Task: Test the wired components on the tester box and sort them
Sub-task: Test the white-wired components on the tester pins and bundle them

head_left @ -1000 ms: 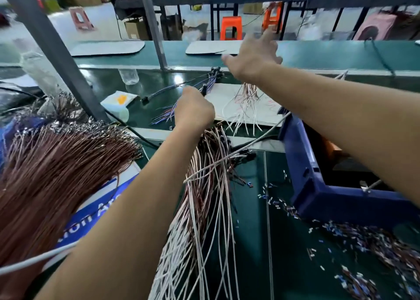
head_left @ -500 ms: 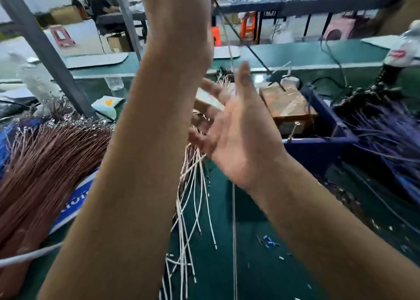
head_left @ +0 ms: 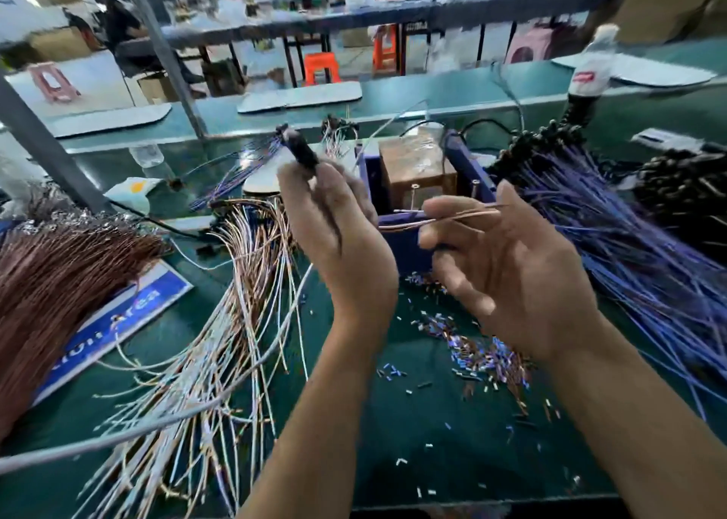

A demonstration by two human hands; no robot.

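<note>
In front of me my left hand [head_left: 338,239] is raised and grips a black component [head_left: 299,149] at its fingertips. From that hand the component's thin brown and white wires [head_left: 452,216] run rightward, and my right hand [head_left: 515,278] pinches their ends between thumb and fingers. Just behind both hands the brown tester box [head_left: 413,164] sits inside a blue bin [head_left: 468,160], with small metal posts on its top. The wires hang a little in front of the box and do not touch it.
A thick bundle of brown wires [head_left: 59,270] lies at the left over a blue sign [head_left: 118,322]. Loose white and brown wires [head_left: 236,314] spread across the middle. At the right lies a blue wire pile [head_left: 637,251] with black connectors. Cut insulation bits [head_left: 476,349] litter the green mat. A grey post [head_left: 35,141] rises at the left.
My left hand has come down from above the view and now shows the black component. My right hand, open half a second ago, has closed on the wire ends.
</note>
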